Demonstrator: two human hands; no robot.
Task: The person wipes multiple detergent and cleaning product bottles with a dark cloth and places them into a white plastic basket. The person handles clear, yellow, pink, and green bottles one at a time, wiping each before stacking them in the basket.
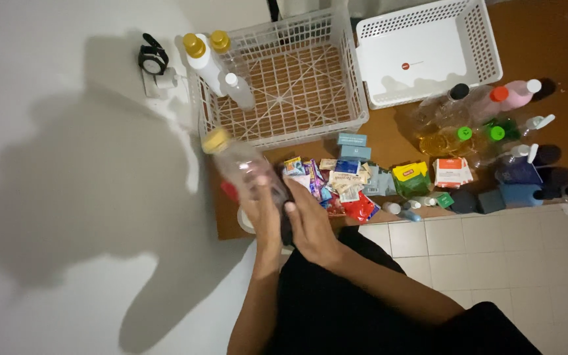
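Both my hands grip one clear plastic bottle with a yellow cap (pixel 235 156), held tilted with the cap pointing up-left. My left hand (pixel 262 213) wraps its lower body from the left. My right hand (pixel 310 220) clasps the bottom end from the right. The bottle hovers over the left end of a brown mat (pixel 389 135), just below a white wire-mesh basket (pixel 284 79). Three bottles (pixel 213 62) stand in that basket's left corner, two with yellow caps and one with a white cap.
A second white basket (pixel 428 49) sits at the back right. Small sachets and boxes (pixel 353 177) lie scattered mid-mat. Many bottles and containers (pixel 494 131) crowd the right side. A white wall (pixel 67 164) with a plug socket (pixel 154 62) is at left; tiled floor (pixel 494 250) at lower right.
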